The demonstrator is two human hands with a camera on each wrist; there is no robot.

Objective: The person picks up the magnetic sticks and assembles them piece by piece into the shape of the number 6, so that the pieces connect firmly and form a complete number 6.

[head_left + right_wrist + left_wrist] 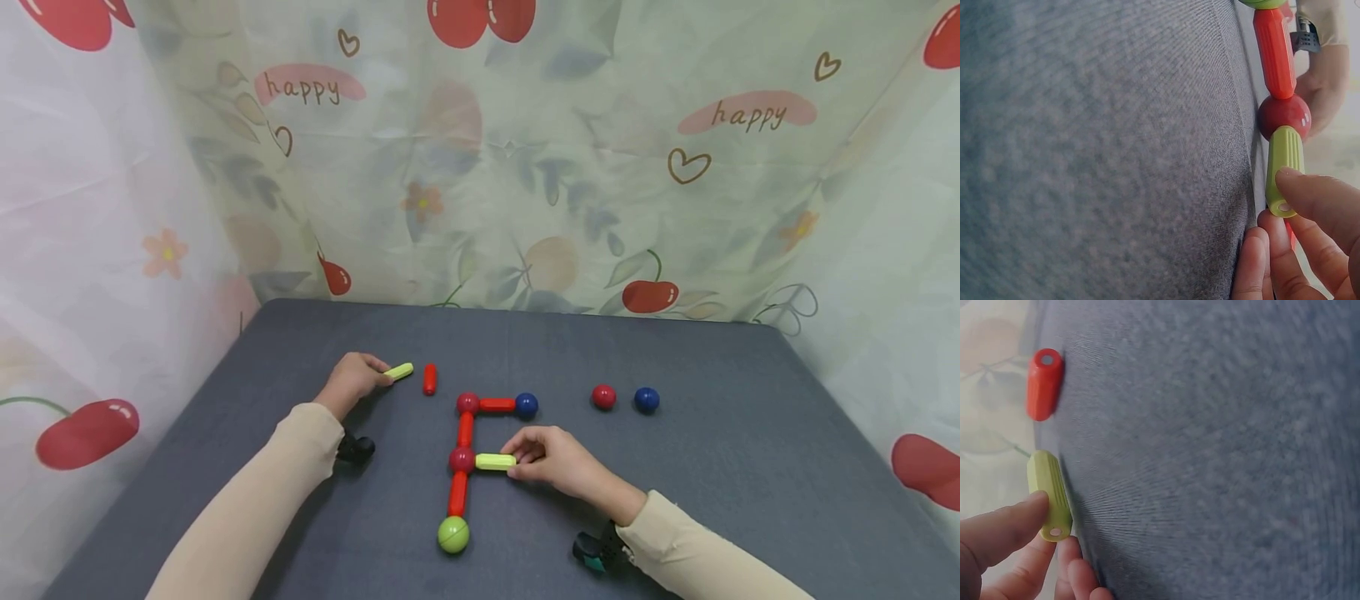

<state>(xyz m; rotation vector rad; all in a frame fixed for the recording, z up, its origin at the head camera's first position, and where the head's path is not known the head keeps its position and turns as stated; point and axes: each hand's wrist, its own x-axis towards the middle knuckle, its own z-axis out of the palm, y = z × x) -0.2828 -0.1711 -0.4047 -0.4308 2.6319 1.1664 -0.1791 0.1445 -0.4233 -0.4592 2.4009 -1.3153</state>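
Observation:
My left hand (pixel 356 380) pinches a yellow-green rod (pixel 1049 487) between thumb and fingers, close over the table at the back left. Just past it lies a loose red rod (pixel 430 379). With thumb and fingertips my right hand (pixel 558 463) grips the outer end of a second yellow-green rod (pixel 495 462), whose other end meets the middle red ball (pixel 462 459). From that ball, red rods run to a green ball (pixel 453 534) in front and to another red ball (pixel 468 404) behind. A further red rod (pixel 497 405) links the rear ball to a blue ball (pixel 527 406).
A loose red ball (pixel 603 397) and a loose blue ball (pixel 647 400) sit at the back right of the grey table (pixel 720 450). Printed curtains (pixel 510 167) hang behind and at both sides.

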